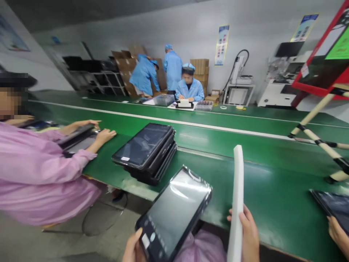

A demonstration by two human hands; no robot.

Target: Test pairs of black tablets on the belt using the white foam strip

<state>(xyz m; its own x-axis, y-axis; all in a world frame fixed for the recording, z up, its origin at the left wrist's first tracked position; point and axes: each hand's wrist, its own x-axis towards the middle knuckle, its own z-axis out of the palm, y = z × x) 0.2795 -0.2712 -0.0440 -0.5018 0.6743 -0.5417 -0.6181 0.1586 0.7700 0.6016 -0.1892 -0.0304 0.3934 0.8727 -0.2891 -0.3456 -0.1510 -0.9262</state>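
Observation:
My left hand [133, 248] grips the near-left corner of a black tablet [176, 205], thumb on its front. The tablet's screen is lit grey with camera-like icons, and it is tilted over the bench's near edge. In my right hand [249, 233] a long, slim white piece [238, 185] stands upright, seen along its narrow side; its exact kind I cannot make out. The fingers wrap round its lower part. Beyond the tablet, a stack of black tablets [147, 147] sits on the green bench [215, 171].
To the left, a co-worker in pink [46, 163] handles a dark device. At the right edge another person's hand [338, 233] holds a tablet [334, 207]. A taped pipe frame [317, 136] stands at right. Across the bench sits a worker in blue [190, 89].

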